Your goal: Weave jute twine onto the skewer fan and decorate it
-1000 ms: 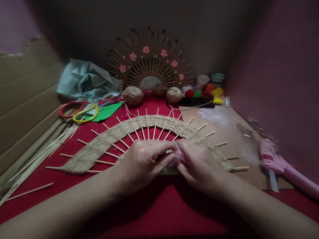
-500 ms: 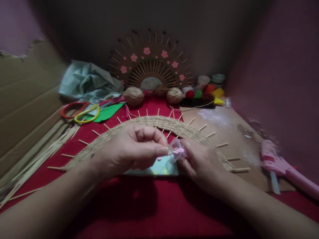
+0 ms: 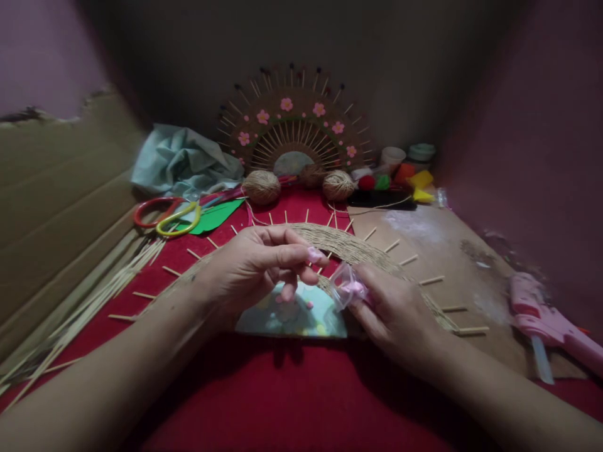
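Observation:
Between thumb and forefinger my left hand pinches a small pink lump, its other fingers loosely curled. Closed around a clear plastic bag with pink material inside is my right hand; the bag's open mouth faces left. Both hands are above a half-round woven twine band with thin sticks poking out of its outer edge. Under the hands lies a light blue half-circle with a small pink dot on it. My left hand and forearm hide part of the band.
Red and yellow scissor handles, green sheet and loose sticks lie left. Twine balls and a flowered fan piece stand behind. A pink glue gun is at right, near a brown board.
My left hand has drawn away from the bag, and a pink lump now shows in its fingertips. The whole view has shifted, so the scene sits slightly farther right and lower.

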Action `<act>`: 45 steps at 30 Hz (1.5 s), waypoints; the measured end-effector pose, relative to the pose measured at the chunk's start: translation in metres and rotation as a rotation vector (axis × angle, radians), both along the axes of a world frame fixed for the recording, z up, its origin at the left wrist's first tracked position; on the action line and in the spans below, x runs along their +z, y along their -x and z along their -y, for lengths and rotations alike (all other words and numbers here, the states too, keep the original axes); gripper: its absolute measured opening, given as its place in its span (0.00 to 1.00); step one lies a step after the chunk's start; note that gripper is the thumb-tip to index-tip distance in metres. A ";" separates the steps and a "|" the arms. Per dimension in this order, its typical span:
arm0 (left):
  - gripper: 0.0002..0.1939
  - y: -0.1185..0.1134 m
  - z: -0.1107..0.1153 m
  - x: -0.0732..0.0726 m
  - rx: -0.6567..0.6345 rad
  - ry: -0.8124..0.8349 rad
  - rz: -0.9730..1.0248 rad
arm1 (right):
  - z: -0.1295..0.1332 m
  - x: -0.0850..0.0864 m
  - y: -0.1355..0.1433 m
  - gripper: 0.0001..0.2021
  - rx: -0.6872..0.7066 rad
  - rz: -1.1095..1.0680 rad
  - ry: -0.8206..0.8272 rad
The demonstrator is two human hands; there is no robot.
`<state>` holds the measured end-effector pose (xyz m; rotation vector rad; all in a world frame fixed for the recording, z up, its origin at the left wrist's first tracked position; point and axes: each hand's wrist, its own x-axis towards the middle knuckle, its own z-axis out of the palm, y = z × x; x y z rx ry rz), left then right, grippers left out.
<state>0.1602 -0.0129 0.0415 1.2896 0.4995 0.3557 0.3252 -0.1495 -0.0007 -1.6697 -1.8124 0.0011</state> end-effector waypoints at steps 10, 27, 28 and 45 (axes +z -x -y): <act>0.04 -0.004 -0.001 -0.003 0.049 0.129 0.179 | 0.000 0.001 0.000 0.06 -0.009 -0.014 0.031; 0.10 -0.003 -0.006 0.000 -0.053 0.154 0.215 | 0.000 -0.001 -0.001 0.05 0.003 -0.030 0.026; 0.09 -0.002 -0.006 -0.001 -0.059 0.158 0.205 | 0.000 -0.001 -0.001 0.05 0.004 -0.032 0.033; 0.03 -0.002 -0.007 -0.002 0.038 0.135 0.217 | -0.001 -0.002 -0.001 0.05 0.003 -0.041 0.048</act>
